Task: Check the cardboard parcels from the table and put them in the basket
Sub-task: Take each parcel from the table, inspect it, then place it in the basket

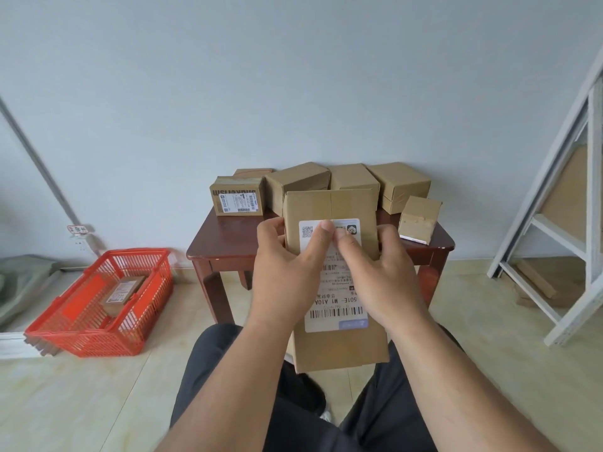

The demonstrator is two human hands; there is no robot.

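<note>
I hold a long flat cardboard parcel (339, 347) upright in front of me, its white shipping label facing me. My left hand (287, 272) grips its left edge and my right hand (381, 278) grips its right edge, both thumbs pressing on the label. Several more cardboard parcels (352, 177) stand on the small dark wooden table (228, 236) behind it. One labelled box (237, 197) sits at the table's left rear, and a small tilted box (419, 220) at its right. A red plastic basket (81, 334) on the floor to the left contains one labelled parcel (122, 293).
A white metal frame (567, 223) leans at the right with cardboard scraps under it. A grey pipe (42, 168) runs down the left wall. Green bags (19, 282) and white boards (13, 344) lie left of the basket. My dark-trousered legs (235, 386) show below.
</note>
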